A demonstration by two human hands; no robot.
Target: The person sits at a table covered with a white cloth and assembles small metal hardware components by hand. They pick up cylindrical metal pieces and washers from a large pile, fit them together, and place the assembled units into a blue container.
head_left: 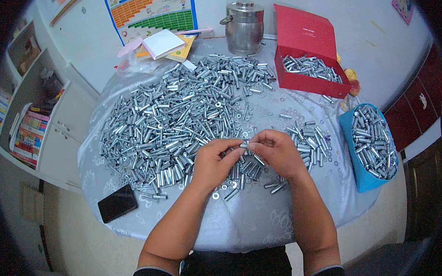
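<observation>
Looking down through the head camera, I have both hands together just in front of my body, over the near edge of a broad heap of silvery metal sleeves (166, 123). My left hand (214, 161) reaches in with its thumb and index finger nearly together, pinching a small shiny metal piece (244, 145). My right hand (282, 155) meets it from the other side, its thumb and index finger also drawn in close on that same piece, so only a narrow gap separates the two sets of fingertips; its exact shape is too small and covered to tell. The piece is above the table, between my hands. Below them, more loose sleeves lie on the pale patterned tablecloth (234, 226), with flat washers (215, 195) near my left wrist. A smaller group of sleeves (310, 143) lies just beyond and to the right of my right hand. Farther right stands a blue bin (362, 180) filled with sleeves, and behind it a red box (310, 84) holds more, its lid raised. A lidded metal canister (245, 28) stands at the back beside that box. To its left, a white notebook (162, 43) rests on a yellow book (183, 52). A black smartphone (117, 203) lies near the table's left edge, and beyond it a white bookcase (59, 155) holds books.
</observation>
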